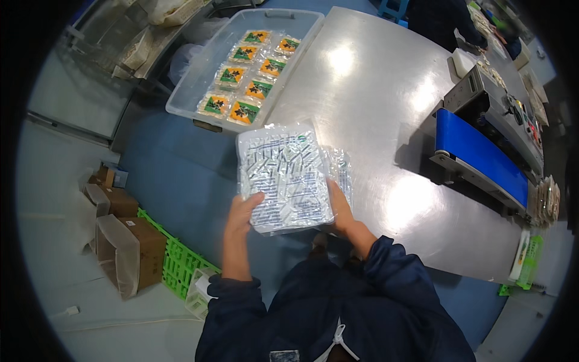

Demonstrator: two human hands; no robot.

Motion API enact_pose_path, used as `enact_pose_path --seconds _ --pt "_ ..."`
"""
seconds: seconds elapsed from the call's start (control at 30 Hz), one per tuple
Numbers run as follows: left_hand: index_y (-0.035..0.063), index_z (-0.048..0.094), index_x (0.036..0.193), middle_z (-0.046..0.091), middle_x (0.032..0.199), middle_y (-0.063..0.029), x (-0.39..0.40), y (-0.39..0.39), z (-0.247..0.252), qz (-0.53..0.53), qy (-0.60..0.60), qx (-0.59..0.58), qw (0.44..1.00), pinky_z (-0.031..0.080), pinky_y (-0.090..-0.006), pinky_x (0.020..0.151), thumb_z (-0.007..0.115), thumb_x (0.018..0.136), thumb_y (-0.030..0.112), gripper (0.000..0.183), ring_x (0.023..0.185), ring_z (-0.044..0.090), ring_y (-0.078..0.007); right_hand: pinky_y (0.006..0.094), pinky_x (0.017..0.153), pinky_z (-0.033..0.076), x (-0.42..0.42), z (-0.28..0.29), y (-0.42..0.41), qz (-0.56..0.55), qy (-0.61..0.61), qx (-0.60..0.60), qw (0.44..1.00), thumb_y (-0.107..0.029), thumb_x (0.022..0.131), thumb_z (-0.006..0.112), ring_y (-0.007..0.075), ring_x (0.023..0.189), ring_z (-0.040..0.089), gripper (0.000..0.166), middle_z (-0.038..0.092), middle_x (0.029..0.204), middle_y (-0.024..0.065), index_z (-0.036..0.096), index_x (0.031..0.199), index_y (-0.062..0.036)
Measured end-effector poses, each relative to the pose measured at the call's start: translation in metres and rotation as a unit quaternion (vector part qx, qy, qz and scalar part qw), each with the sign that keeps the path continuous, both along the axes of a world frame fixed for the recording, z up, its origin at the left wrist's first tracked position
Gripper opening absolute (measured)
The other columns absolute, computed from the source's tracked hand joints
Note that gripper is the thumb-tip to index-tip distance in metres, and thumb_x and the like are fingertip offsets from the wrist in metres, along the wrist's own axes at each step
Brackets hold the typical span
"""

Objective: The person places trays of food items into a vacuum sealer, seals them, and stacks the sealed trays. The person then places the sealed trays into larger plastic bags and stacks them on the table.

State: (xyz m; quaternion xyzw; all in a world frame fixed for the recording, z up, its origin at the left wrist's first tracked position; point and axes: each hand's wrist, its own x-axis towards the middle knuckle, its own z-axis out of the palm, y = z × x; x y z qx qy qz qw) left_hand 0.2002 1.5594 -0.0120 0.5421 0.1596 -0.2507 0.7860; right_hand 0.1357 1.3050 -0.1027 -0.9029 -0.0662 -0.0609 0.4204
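A stack of clear plastic packages [287, 181] with printed white backs is held between both hands, over the near left edge of the steel table. My left hand [246, 208] grips its lower left side, thumb on top. On the right side, my right hand [340, 203] closes around the edge, its fingers mostly hidden. Another printed clear package [342, 169] shows just beyond the stack's right edge. Past the packages stands a translucent plastic tub [185, 97] holding several flat packs [244, 111] with orange and green labels, laid in two rows.
The steel table [362, 99] carries a machine with a blue conveyor belt [479, 156] at right. People [436, 22] work at the far end. Cardboard boxes [149, 253] and a green plastic crate [181, 258] stand at lower left; a steel shelf [156, 59] is at upper left.
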Motion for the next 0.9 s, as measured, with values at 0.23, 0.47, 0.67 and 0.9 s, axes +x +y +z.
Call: enact_pose_path --seconds 0.23,0.47,0.67,0.9 --pt "0.0008 0.056 0.108 0.061 0.096 -0.0160 0.005 -0.022 -0.087 -0.187 -0.041 0.435 0.880 0.045 -0.0387 0.077 0.068 0.071 0.027 0.047 0.089 0.059 -0.0290 0.0325 0.079 0.046 -0.041 -0.022 -0.090 -0.325 0.085 0.199 0.921 -0.010 0.075 0.058 0.0243 0.088 0.059 0.043 0.060 0.096 0.0152 0.048 0.115 0.0020" --pt "0.0022 0.041 0.126 0.033 0.133 -0.0217 0.007 -0.113 -0.028 -0.058 -0.404 0.599 0.689 0.017 -0.0495 0.102 0.062 0.074 0.031 0.063 0.126 0.024 -0.0403 0.0292 0.060 0.047 -0.239 0.011 -0.118 -0.418 0.192 0.021 0.888 -0.015 0.076 0.058 0.0165 0.061 0.058 0.018 0.061 0.067 0.0106 0.061 0.081 0.0022" --pt "0.0054 0.044 0.125 0.040 0.127 -0.0238 -0.009 -0.160 -0.083 -0.183 -0.569 0.559 0.574 0.021 -0.0493 0.101 0.055 0.079 0.026 0.052 0.120 0.033 -0.0393 0.0290 0.057 0.047 -0.387 -0.015 -0.091 -0.556 0.234 0.063 0.795 -0.010 0.078 0.056 0.0148 0.058 0.057 0.011 0.060 0.064 0.0099 0.061 0.077 -0.0008" --pt "-0.0041 0.051 0.114 0.044 0.123 -0.0273 0.008 -0.159 -0.083 -0.287 -0.510 0.573 0.575 0.029 -0.0425 0.100 0.055 0.079 0.027 0.048 0.116 0.039 -0.0405 0.0395 0.067 0.047 -0.481 0.003 -0.078 -0.610 0.306 0.109 0.723 -0.024 0.077 0.055 0.0347 0.074 0.060 0.022 0.061 0.076 0.0183 0.062 0.080 -0.0031"
